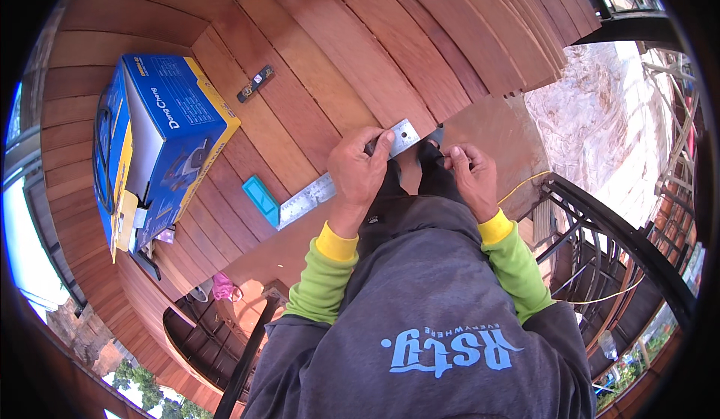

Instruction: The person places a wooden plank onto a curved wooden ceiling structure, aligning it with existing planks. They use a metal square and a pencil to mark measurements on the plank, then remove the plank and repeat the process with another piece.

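Close to the body: the right hand (472,173) pinches something too small to tell.
Left hand (361,170): fingers curl down, pressing the metal square ruler (315,194) flat on the wood boards (300,67).
How far: ruler set; no mark shows yet.
Farther left: blue box (161,145), small black tool (256,83).

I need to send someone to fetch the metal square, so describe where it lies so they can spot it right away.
Start at the big blue and yellow cardboard box on the reddish wooden plank deck. Just right of it lies the flat silver metal square with a teal handle, its blade running under the left hand. It is the only shiny ruled strip there.
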The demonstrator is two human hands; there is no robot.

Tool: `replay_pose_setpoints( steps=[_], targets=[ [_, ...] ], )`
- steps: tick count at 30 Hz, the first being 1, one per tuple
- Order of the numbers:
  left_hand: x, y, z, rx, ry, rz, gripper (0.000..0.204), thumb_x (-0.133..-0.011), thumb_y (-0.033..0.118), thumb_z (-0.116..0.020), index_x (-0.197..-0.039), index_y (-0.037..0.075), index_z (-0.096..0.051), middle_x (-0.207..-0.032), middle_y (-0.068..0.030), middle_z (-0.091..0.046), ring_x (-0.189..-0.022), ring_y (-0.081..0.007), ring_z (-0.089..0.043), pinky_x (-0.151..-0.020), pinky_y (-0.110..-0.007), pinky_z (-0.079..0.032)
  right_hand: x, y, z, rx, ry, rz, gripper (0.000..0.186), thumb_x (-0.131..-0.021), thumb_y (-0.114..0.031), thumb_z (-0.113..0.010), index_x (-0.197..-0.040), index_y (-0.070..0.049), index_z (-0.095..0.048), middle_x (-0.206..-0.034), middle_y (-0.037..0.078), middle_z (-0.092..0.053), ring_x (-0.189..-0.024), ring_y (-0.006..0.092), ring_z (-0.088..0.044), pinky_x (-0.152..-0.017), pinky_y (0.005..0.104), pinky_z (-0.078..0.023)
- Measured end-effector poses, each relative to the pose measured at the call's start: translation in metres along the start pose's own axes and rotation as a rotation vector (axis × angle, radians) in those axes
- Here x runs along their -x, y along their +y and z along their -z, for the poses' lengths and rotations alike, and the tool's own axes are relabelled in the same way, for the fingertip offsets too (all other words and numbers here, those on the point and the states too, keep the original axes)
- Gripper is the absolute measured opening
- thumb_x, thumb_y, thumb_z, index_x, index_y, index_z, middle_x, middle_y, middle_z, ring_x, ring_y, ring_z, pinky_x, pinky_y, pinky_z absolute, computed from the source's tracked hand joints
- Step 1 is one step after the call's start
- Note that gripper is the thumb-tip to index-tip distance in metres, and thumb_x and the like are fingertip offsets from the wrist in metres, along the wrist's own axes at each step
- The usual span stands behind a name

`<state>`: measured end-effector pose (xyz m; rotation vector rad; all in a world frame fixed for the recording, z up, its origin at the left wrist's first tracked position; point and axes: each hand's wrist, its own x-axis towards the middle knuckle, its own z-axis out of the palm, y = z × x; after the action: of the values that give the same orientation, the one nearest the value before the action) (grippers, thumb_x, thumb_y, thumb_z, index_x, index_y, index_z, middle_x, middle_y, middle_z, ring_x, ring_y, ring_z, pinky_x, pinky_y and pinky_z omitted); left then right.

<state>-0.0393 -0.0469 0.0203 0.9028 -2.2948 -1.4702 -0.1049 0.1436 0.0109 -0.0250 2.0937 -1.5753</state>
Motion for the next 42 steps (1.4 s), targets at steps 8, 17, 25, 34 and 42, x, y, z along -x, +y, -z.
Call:
replay_pose_setpoints(
  steps=[8, 17, 25, 34, 42],
  targets=[
    [0.007, 0.018, -0.014, -0.08, 0.021, 0.041, 0.021, -0.08, 0.012, -0.078, -0.076, 0.0, -0.061, -0.065, -0.0033, -0.058, -0.057, -0.0093, -0.05, -0.053, -0.026, -0.042, -0.021, -0.014, -0.008, 0.025, -0.044, 0.067, 0.023, -0.096, -0.018, -0.059, -0.088, 0.003, -0.065, -0.067, 0.005, -0.062, -0.064, 0.0108, -0.059, -0.061, 0.0264, -0.047],
    [0.011, 0.016, -0.028, -0.083, 0.034, -0.05, 0.015, -0.078, 0.009, -0.078, -0.083, 0.002, -0.067, -0.075, -0.0049, -0.061, -0.063, -0.0125, -0.052, -0.058, -0.026, -0.043, -0.025, -0.012, -0.005, 0.066, -0.096, 0.05, 0.02, -0.094, -0.015, -0.06, -0.09, 0.003, -0.066, -0.066, 0.006, -0.062, -0.063, 0.0102, -0.058, -0.058, 0.0259, -0.046],
    [0.014, 0.018, -0.03, -0.072, 0.034, -0.087, 0.012, -0.079, 0.009, -0.077, -0.086, 0.005, -0.068, -0.073, -0.0072, -0.057, -0.062, -0.0188, -0.055, -0.055, -0.03, -0.044, -0.03, -0.016, -0.008, 0.121, -0.123, 0.142, 0.017, -0.091, -0.013, -0.064, -0.089, 0.004, -0.066, -0.069, 0.008, -0.062, -0.063, 0.0108, -0.055, -0.059, 0.0275, -0.045],
    [0.018, 0.015, -0.036, -0.122, 0.068, -0.08, 0.016, -0.077, 0.01, -0.08, -0.089, 0.004, -0.07, -0.079, -0.0071, -0.054, -0.068, -0.0178, -0.053, -0.059, -0.029, -0.044, -0.036, -0.011, -0.008, 0.074, -0.122, 0.137, 0.016, -0.09, -0.011, -0.062, -0.087, 0.004, -0.065, -0.067, 0.01, -0.062, -0.061, 0.0119, -0.056, -0.058, 0.0287, -0.045],
    [0.018, 0.015, -0.037, -0.083, 0.069, -0.044, 0.016, -0.076, 0.011, -0.081, -0.088, 0.005, -0.071, -0.078, -0.0023, -0.054, -0.07, -0.0125, -0.05, -0.06, -0.026, -0.041, -0.04, -0.013, -0.006, 0.061, -0.183, 0.111, 0.018, -0.091, -0.011, -0.059, -0.085, 0.004, -0.064, -0.065, 0.01, -0.061, -0.06, 0.0115, -0.055, -0.058, 0.0287, -0.044]
  ],
)
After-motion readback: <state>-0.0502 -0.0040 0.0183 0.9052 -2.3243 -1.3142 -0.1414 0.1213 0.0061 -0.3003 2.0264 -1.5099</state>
